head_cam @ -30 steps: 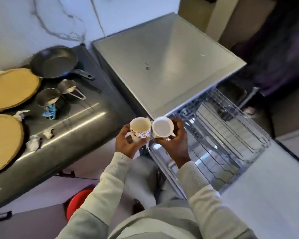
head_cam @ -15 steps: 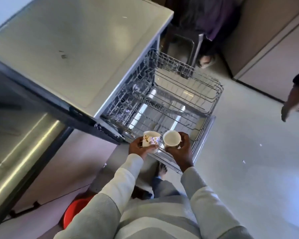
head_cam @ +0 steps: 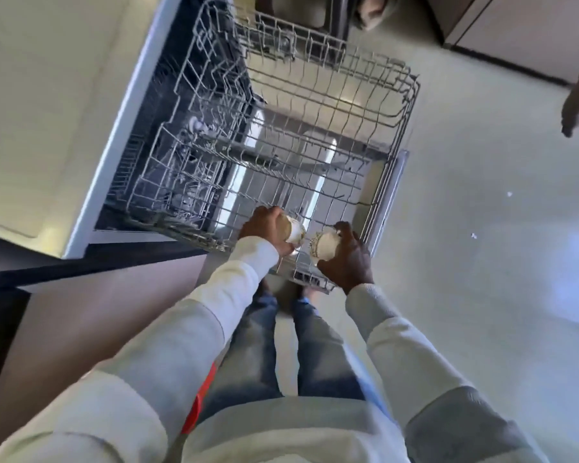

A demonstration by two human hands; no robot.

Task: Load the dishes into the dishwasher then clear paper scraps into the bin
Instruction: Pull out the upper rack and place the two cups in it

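Pulled out from the dishwasher: wire rack. Over its near edge, toward the near right corner: left hand curled round a patterned cup, right hand wrapped round a white cup. Both tipped sideways, mouths seemingly facing, just apart. Wires directly beneath; likely next, turning mouths down and lowering.

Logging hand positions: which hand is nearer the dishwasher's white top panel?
Left. The left hand, holding a patterned white cup, is over the grey wire rack right of the white panel; the right hand, holding another cup, is farther right.
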